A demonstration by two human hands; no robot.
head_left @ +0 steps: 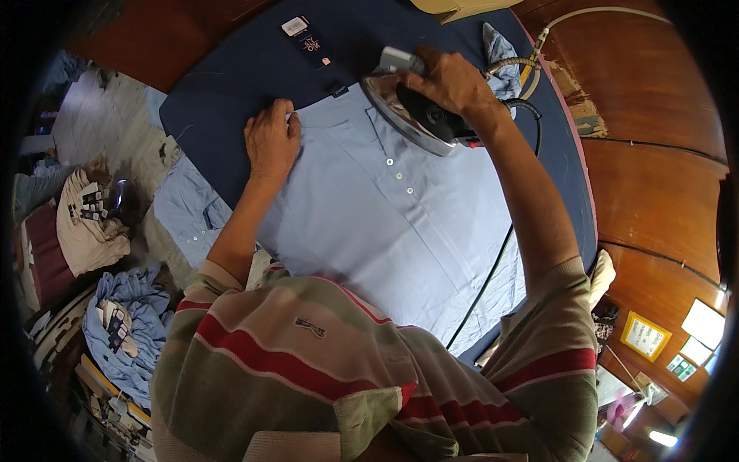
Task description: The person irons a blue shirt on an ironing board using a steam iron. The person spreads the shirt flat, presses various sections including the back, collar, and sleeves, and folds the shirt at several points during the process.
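A light blue garment with a buttoned placket, seemingly a shirt (346,192), lies spread over the dark blue ironing board (223,85). My right hand (454,83) is closed round the handle of a steam iron (419,115), whose soleplate rests on the shirt's upper part, beside the white buttons. At the shirt's upper left corner is my left hand (273,138), its fingers bent and closed on the cloth edge. A small dark label (339,91) shows at the garment's top edge, between hand and iron.
A hose (531,69) and dark cable run from the iron to the right. A hang tag (309,45) and a crumpled blue cloth (500,58) lie on the board's far part. Piled blue clothes (131,316) are at left; a wooden panel (654,192) stands at right.
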